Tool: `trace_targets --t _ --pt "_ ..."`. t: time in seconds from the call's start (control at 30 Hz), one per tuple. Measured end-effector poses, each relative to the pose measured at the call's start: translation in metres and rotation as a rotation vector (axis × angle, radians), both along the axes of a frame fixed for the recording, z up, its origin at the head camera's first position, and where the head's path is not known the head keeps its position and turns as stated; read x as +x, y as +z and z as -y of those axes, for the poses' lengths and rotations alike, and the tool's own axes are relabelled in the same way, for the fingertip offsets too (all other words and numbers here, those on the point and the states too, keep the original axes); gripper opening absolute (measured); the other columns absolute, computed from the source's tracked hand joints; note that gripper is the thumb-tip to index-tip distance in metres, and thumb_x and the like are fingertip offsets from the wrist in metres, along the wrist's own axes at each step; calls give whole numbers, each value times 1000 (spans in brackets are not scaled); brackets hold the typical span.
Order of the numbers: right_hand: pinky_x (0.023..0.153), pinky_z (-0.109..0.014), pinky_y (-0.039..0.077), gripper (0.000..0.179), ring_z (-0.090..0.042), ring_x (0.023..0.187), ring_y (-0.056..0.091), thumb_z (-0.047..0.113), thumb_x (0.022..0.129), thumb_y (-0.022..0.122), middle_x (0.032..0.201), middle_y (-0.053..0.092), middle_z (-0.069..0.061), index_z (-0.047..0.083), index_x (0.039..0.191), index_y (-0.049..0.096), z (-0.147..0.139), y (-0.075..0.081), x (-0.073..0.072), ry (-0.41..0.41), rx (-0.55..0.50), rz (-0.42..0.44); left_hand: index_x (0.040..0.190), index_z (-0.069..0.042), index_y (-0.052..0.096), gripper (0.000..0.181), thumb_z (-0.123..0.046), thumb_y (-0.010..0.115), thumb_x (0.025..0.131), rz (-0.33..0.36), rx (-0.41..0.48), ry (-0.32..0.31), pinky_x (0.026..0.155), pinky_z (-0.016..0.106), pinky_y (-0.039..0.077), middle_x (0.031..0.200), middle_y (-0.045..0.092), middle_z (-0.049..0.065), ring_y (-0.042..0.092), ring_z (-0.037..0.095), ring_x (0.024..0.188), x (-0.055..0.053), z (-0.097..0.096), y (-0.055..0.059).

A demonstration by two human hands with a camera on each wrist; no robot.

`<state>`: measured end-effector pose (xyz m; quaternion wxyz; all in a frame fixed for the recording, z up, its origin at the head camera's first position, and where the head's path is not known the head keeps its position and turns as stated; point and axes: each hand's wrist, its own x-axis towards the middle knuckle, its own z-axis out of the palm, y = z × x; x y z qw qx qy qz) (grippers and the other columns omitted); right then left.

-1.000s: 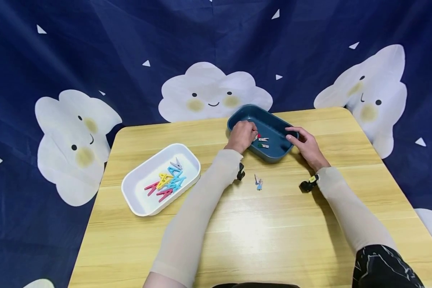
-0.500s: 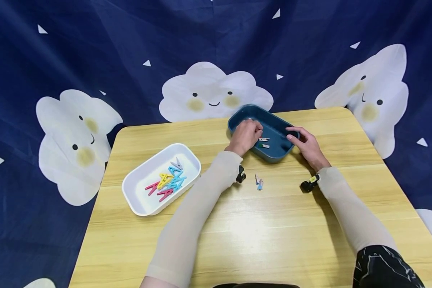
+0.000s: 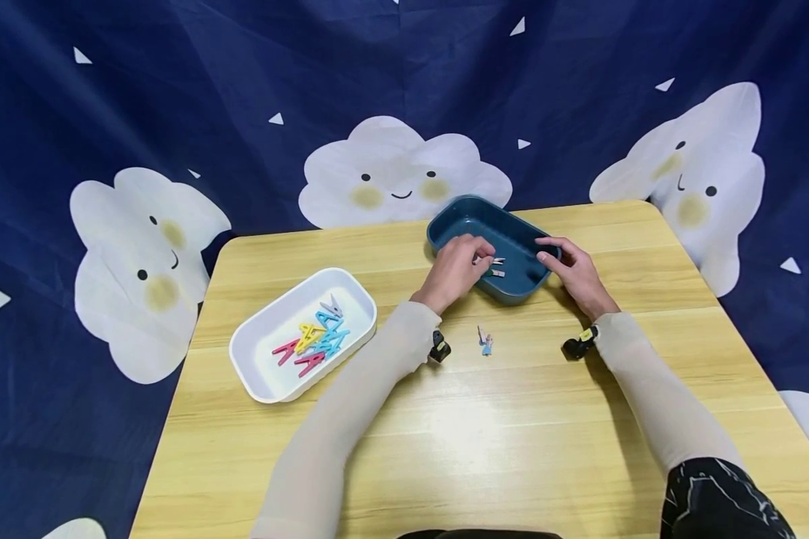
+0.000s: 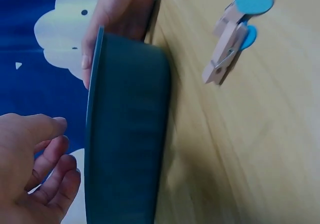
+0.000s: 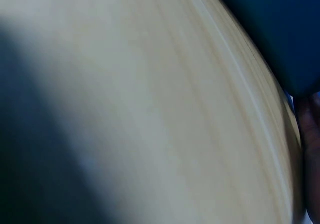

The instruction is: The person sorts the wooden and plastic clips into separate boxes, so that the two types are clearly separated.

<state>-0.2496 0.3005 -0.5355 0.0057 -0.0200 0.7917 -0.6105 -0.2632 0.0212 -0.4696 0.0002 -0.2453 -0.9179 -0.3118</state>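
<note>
My left hand (image 3: 456, 268) hovers over the near left side of a dark teal bin (image 3: 531, 288), its fingers loosely bent. In the left wrist view the thumb and fingertips stand apart beside the bin's rim, with nothing between them. Two small wooden clothespins, one of them a green-trimmed clothespin (image 3: 496, 274), show on the bin floor, partly covered by that hand. At the bin's right end my right hand (image 3: 577, 278) holds the rim, thumb and fingers reaching over the edge. Small wooden clothespins (image 4: 226, 51) with blue hearts lie on the table in front of the bin.
A white bin (image 3: 256, 374) stands at the left of the wooden table (image 3: 546, 449), holding several larger plastic clothespins (image 3: 310, 340) in red, yellow, blue and grey. Behind the table's far edge hangs a dark blue cloth (image 3: 404, 67) with cloud faces.
My left hand shifted right inside the teal bin, then rose and drew back toward me, its fingers loosening. My right hand stayed at the bin's right end.
</note>
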Motion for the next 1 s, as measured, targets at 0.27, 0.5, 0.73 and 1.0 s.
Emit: trace_targets --t 0.27,0.5,0.73,1.0 --pt "96 -12 44 52 -4 122 50 33 110 67 164 48 -9 6 154 59 7 18 9 16 0 12 123 -15 79 19 -24 72 108 -1 58 -52 99 32 54 115 73 -2 64 17 110 21 12 -4" --pt "98 -12 43 51 -2 127 50 34 111 66 164 49 -3 11 156 59 -1 -6 -3 3 -7 -1 121 -17 80 17 -25 72 108 22 64 -75 100 32 54 112 73 -3 66 15 109 34 23 -12" --pt "98 -11 44 51 -1 128 50 32 110 68 161 51 -2 7 154 60 6 14 7 9 -14 13 121 -16 79 18 -24 72 108 86 68 -125 97 30 56 118 74 -1 68 14 108 47 32 -18" --pt "99 -11 44 51 -1 130 49 32 109 69 159 52 -1 6 152 61 10 24 13 16 -22 10 122 -13 79 19 -21 72 107 142 13 -214 95 28 55 113 74 1 68 14 104 52 39 -26"
